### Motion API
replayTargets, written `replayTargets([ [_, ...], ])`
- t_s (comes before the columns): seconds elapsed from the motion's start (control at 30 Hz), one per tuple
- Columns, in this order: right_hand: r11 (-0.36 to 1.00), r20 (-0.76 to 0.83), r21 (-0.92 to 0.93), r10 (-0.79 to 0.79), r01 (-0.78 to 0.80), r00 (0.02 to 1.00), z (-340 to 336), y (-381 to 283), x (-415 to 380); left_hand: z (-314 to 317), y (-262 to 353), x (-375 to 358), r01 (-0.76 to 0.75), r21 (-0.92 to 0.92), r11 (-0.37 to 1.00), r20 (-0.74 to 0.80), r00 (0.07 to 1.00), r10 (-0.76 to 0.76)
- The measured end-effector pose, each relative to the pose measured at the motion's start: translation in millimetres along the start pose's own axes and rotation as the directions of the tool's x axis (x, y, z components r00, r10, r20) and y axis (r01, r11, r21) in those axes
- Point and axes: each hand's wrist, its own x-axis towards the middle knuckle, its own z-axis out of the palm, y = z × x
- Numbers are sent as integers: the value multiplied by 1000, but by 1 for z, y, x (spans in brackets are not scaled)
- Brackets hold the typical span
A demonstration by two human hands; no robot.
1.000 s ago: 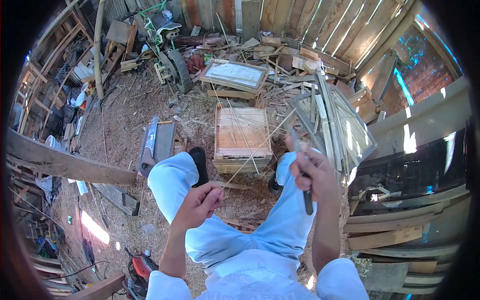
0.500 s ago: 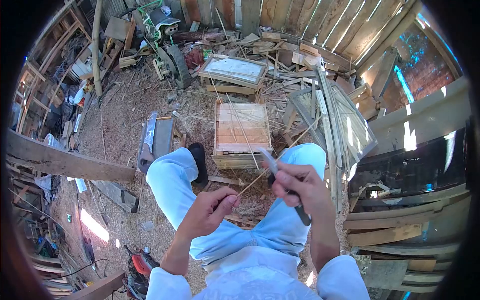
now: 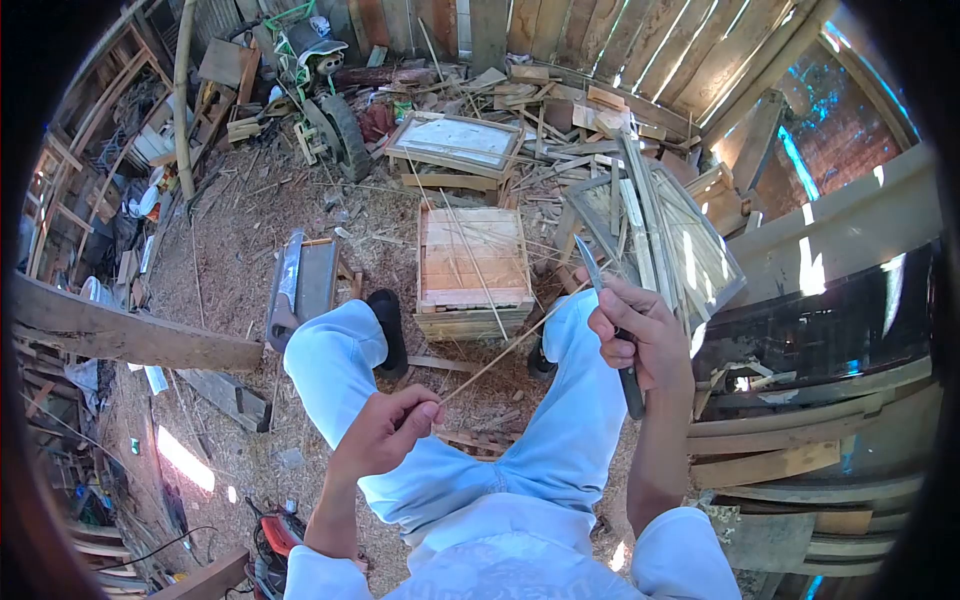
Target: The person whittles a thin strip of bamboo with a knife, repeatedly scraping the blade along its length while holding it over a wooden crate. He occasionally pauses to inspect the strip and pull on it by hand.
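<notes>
My left hand (image 3: pixel 392 430) is closed on the near end of a thin wooden stick (image 3: pixel 500 353), pinching it between thumb and fingers over my left thigh. From there the stick slants up and right, past my right knee. In my right hand (image 3: pixel 640 330) is a knife (image 3: pixel 590 266), gripped by its dark handle, its blade pointing up and to the left. The blade stands just above the stick's far part in this view. Below both hands are my legs in pale trousers.
Ahead of my feet stands a wooden box (image 3: pixel 475 265) with thin sticks lying across it. A saw (image 3: pixel 285 300) rests on a small bench (image 3: pixel 318 280) at the left. Scrap wood (image 3: pixel 540 110) is heaped behind, and long slats (image 3: pixel 650 230) lean at the right.
My right hand with the knife has moved right and up, away from the stick's middle. The left hand has shifted down and left with the stick.
</notes>
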Motion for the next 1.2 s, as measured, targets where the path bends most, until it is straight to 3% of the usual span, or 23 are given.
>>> replayTargets([
  [0.2, 998, -45, -70, -11, 8, 999, 22, 11, -2, 4, 3, 9, -102, 94, 990, -62, 992, 108],
  [0.3, 996, 67, -85, 46, -41, 997, 25, 21, -2, 3, 4, 10, -131, 79, 988, -49, 990, 135],
  [0.37, 999, -101, -49, 12, -17, 995, 10, 6, 3, -4, 2, 7, -116, 90, 989, -35, 992, 120],
  [0.4, 998, -44, 57, -1, 3, 999, 1, 1, 8, -7, 0, 6, -109, 99, 989, -18, 994, 111],
  [0.57, 999, 24, 29, 22, -23, 999, -3, 2, 13, -9, -8, 7, -64, 60, 996, -73, 995, 69],
  [0.7, 998, -12, -51, 34, -35, 999, 15, 12, 13, -8, -14, 10, -107, 141, 984, -139, 982, 126],
  [0.83, 999, -69, 47, -20, 23, 997, -2, 4, 14, -13, -6, 4, -122, 149, 981, -111, 984, 139],
  [0.9, 995, -92, 68, -70, 77, 993, -3, 0, 10, -16, -12, 3, -135, 89, 987, -121, 982, 145],
  [1.0, 1000, -38, 15, -26, 26, 999, 17, 11, -3, 0, -10, 15, -203, 41, 978, -221, 953, 207],
  [1.1, 997, 29, 74, -5, 3, 1000, 30, 24, -6, 6, 0, 22, -182, -3, 983, -207, 962, 177],
  [1.2, 993, 13, 92, -79, 77, 997, 32, 32, -5, 11, 6, 26, -188, -105, 977, -216, 963, 163],
])
